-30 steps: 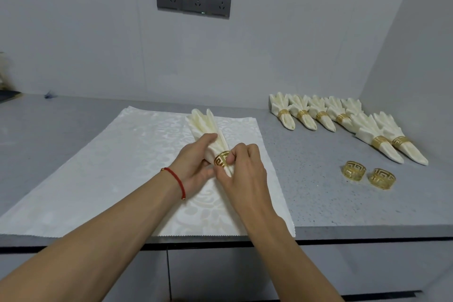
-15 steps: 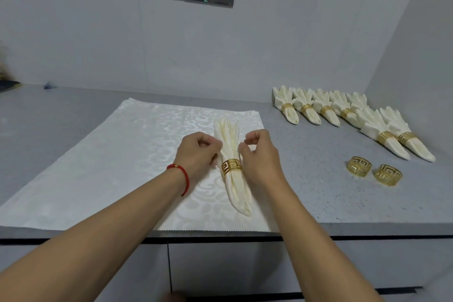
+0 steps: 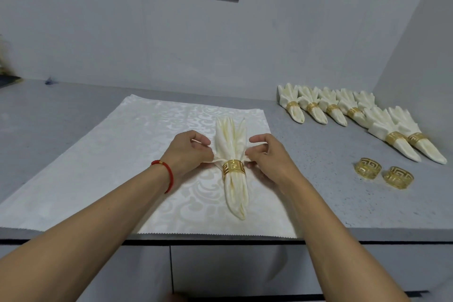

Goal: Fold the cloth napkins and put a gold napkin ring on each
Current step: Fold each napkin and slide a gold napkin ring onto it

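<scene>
- The grey counter (image 3: 318,179) carries a white damask cloth (image 3: 98,167) spread flat, and the folded cream napkin (image 3: 234,186) lies on its right half, long axis running from 12 o'clock, where the pleated fan is, down to 6 o'clock, where the tapered tail points at the person.
- Seven finished napkins (image 3: 382,127) sit in a row at about 2 o'clock from it, well apart.
- The left hand (image 3: 188,154) is just beside the napkin at 9 o'clock, the right hand (image 3: 269,159) just beside it at 3 o'clock; both are equally near.
- Each hand has its fingers curled and pinches an outer flap of cloth just above the ring, wrists low over the damask.
- The gold napkin ring (image 3: 234,167) already girds the middle, so I'd judge the coming move is pulling the flaps outward, across the long axis, to spread the fan.
- Two spare gold rings (image 3: 382,173) wait at 3 o'clock.
</scene>
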### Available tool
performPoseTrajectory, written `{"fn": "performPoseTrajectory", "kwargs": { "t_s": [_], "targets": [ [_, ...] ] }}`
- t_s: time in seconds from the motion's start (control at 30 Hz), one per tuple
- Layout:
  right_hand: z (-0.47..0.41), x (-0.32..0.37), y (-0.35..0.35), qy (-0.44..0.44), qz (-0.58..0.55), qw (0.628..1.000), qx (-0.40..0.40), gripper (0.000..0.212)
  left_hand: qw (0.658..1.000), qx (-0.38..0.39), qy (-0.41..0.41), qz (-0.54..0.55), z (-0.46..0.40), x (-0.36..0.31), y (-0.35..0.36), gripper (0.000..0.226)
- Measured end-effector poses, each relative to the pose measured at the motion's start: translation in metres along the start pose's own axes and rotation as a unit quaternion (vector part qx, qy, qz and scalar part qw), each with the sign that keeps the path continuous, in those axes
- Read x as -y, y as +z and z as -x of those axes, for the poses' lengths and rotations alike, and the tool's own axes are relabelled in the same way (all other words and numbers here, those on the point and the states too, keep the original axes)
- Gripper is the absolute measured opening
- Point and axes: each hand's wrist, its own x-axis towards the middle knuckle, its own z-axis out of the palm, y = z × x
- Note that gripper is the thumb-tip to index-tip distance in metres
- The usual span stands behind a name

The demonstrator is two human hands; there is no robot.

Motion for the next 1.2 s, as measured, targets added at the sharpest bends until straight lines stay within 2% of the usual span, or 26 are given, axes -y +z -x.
{"fn": "performPoseTrajectory", "kwargs": {
  "t_s": [0.07, 0.17, 0.23, 0.37, 0.5, 0.6, 0.7, 0.77, 0.8, 0.87, 0.97, 1.2],
  "targets": [
    [-0.004, 0.005, 0.001, -0.021, 0.086, 0.995, -0.037, 0.023, 0.998, -0.008, 0.014, -0.055, -0.007, -0.008, 0.000, 0.028],
    [-0.012, 0.021, 0.011, -0.035, 0.043, 0.994, -0.097, 0.018, 0.999, -0.026, 0.034, -0.031, -0.021, -0.022, 0.009, 0.032],
    [-0.018, 0.031, 0.021, -0.032, 0.022, 0.992, -0.117, 0.023, 0.999, -0.032, 0.043, -0.005, -0.029, -0.027, 0.019, 0.031],
    [-0.025, 0.031, 0.027, -0.019, 0.011, 0.987, -0.158, 0.028, 0.990, -0.124, 0.061, 0.004, -0.036, -0.019, 0.024, 0.009],
    [-0.023, 0.020, 0.015, 0.005, 0.097, 0.977, -0.189, 0.034, 0.986, -0.157, 0.051, -0.014, -0.030, -0.007, 0.014, 0.009],
    [0.000, 0.032, 0.013, -0.025, 0.167, 0.970, -0.175, 0.022, 0.990, -0.132, 0.056, -0.013, -0.026, -0.006, 0.012, 0.018],
    [0.041, 0.048, 0.028, -0.063, 0.344, 0.919, -0.183, 0.054, 0.994, -0.106, 0.032, -0.005, -0.021, -0.012, 0.018, 0.035],
    [0.060, 0.047, 0.043, -0.050, 0.437, 0.888, -0.136, 0.067, 0.996, -0.086, 0.013, -0.005, -0.017, -0.016, 0.024, 0.044],
    [0.064, 0.043, 0.050, -0.042, 0.451, 0.884, -0.113, 0.069, 0.997, -0.078, 0.002, -0.007, -0.015, -0.017, 0.027, 0.047],
    [0.064, 0.036, 0.053, -0.038, 0.427, 0.899, -0.087, 0.066, 0.998, -0.063, -0.011, -0.010, -0.012, -0.020, 0.033, 0.051],
    [0.063, 0.034, 0.044, -0.055, 0.356, 0.929, -0.091, 0.064, 0.998, -0.062, -0.005, -0.008, -0.008, -0.026, 0.043, 0.054],
    [0.050, 0.022, -0.029, -0.082, 0.264, 0.943, -0.183, 0.051, 0.991, -0.063, 0.102, 0.065, 0.001, -0.063, 0.106, 0.042]
  ]
}}
